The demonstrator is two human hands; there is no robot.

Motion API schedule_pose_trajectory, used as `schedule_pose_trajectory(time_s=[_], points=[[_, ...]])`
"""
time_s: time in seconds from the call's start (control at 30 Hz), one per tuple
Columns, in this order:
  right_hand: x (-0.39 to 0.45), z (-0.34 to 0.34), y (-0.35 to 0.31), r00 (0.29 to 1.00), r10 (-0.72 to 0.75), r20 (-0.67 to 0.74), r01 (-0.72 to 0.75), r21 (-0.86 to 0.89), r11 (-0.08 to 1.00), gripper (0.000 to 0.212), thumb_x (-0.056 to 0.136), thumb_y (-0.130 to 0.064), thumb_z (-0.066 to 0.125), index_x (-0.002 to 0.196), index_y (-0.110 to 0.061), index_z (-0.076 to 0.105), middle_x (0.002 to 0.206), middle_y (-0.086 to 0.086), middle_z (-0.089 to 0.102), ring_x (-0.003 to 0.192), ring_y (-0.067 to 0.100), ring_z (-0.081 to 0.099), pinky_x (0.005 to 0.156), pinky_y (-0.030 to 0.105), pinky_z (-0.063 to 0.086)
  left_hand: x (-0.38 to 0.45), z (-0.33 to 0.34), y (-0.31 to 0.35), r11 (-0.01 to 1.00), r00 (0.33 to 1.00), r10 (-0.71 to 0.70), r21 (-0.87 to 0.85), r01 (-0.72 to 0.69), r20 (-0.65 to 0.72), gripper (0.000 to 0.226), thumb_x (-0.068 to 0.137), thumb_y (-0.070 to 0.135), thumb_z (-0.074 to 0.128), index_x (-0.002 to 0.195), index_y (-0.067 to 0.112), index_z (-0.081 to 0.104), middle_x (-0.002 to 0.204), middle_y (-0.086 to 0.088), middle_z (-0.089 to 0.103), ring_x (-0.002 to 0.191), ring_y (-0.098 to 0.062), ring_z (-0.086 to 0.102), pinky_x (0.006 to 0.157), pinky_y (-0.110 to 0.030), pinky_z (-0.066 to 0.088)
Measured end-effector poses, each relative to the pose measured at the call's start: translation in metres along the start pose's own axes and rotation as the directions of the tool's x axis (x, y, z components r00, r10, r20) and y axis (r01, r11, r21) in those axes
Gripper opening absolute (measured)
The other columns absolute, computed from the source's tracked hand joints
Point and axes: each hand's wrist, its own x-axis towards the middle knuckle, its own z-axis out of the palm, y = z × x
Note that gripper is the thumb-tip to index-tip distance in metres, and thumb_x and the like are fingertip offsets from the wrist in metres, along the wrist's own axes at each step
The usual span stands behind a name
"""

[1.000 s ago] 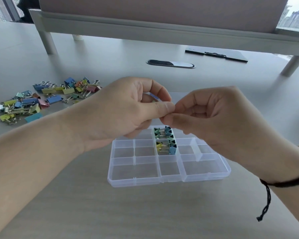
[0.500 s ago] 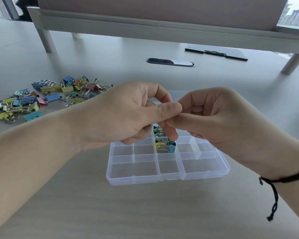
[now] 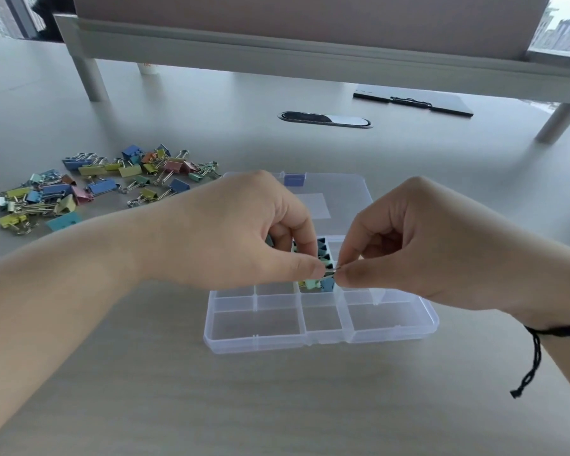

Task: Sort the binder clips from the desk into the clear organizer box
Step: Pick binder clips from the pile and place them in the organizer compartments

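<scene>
Fingertips of my left hand (image 3: 231, 238) and right hand (image 3: 418, 245) pinch one binder clip (image 3: 330, 274) between them, low over the organizer box (image 3: 323, 337), at its clip-filled compartment. Farther left, loose binder clips (image 3: 106, 182) lie scattered on the desk (image 3: 277, 406).

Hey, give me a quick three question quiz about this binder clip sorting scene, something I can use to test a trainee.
1. True or false: the pile of loose binder clips lies to the right of the clear organizer box.
2. Multiple choice: where do the fingertips of the left hand and right hand meet? A) over the pile on the desk B) over the compartment that already holds clips C) over the clipboard
3. Fill in: the front row of compartments in the box holds ____ clips.

Key: 1. False, it lies to the left. 2. B. 3. no
</scene>
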Motion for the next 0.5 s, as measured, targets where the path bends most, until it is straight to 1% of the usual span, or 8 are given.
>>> schedule_pose_trajectory(time_s=[0.1, 0.23, 0.37, 0.43, 0.5], points=[[0.0002, 0.0017, 0.0006, 1.0, -0.011, 0.002, 0.011, -0.042, 0.999, 0.008, 0.073, -0.031, 0.079, 0.067, -0.03, 0.074, 0.043, -0.007, 0.048, 0.037, 0.007, 0.038, 0.04, 0.016, 0.031, -0.0003, 0.0027, -0.0003, 1.0, 1.0, 0.012, 0.019, -0.012, 0.004, 0.015, 0.079, 0.043, 0.072, 0.073, 0.029, 0.069, 0.054, 0.01, 0.063, 0.042, -0.002, 0.047, 0.051, -0.008, 0.04], [-0.0022, 0.0014, -0.0002, 0.999, -0.041, 0.001, 0.041, -0.109, 0.993, 0.007, 0.075, -0.033, 0.077, 0.069, -0.033, 0.075, 0.048, -0.004, 0.054, 0.038, 0.005, 0.038, 0.041, 0.014, 0.032, -0.001, 0.0045, -0.0005, 0.995, 0.998, 0.059, 0.075, -0.06, 0.012, 0.016, 0.08, 0.04, 0.073, 0.071, 0.028, 0.068, 0.054, 0.008, 0.064, 0.043, -0.003, 0.049, 0.051, -0.008, 0.04], [-0.0048, 0.0031, 0.0005, 0.997, -0.072, -0.028, 0.066, -0.18, 0.981, 0.007, 0.077, -0.036, 0.073, 0.07, -0.034, 0.074, 0.053, -0.003, 0.055, 0.041, 0.006, 0.04, 0.043, 0.014, 0.035, -0.0016, 0.006, -0.0016, 0.987, 0.995, 0.101, 0.126, -0.097, -0.02, 0.014, 0.079, 0.037, 0.072, 0.073, 0.024, 0.071, 0.053, 0.008, 0.063, 0.045, -0.003, 0.051, 0.053, -0.007, 0.039], [-0.0056, 0.0048, 0.0019, 0.994, -0.092, -0.051, 0.077, -0.235, 0.969, 0.009, 0.078, -0.039, 0.07, 0.072, -0.034, 0.073, 0.06, -0.002, 0.058, 0.044, 0.007, 0.042, 0.046, 0.016, 0.038, -0.0017, 0.0062, -0.0023, 0.984, 0.993, 0.111, 0.148, -0.103, -0.045, 0.014, 0.078, 0.036, 0.072, 0.072, 0.024, 0.071, 0.051, 0.01, 0.062, 0.045, -0.002, 0.052, 0.053, -0.007, 0.039], [-0.0056, 0.0064, 0.0027, 0.99, -0.123, -0.065, 0.1, -0.287, 0.953, 0.01, 0.079, -0.041, 0.066, 0.073, -0.034, 0.072, 0.061, -0.003, 0.06, 0.05, 0.009, 0.048, 0.051, 0.021, 0.043, -0.0018, 0.0063, -0.0031, 0.982, 0.992, 0.111, 0.164, -0.099, -0.065, 0.013, 0.076, 0.035, 0.073, 0.071, 0.023, 0.071, 0.051, 0.012, 0.061, 0.046, -0.002, 0.052, 0.053, -0.008, 0.04]])
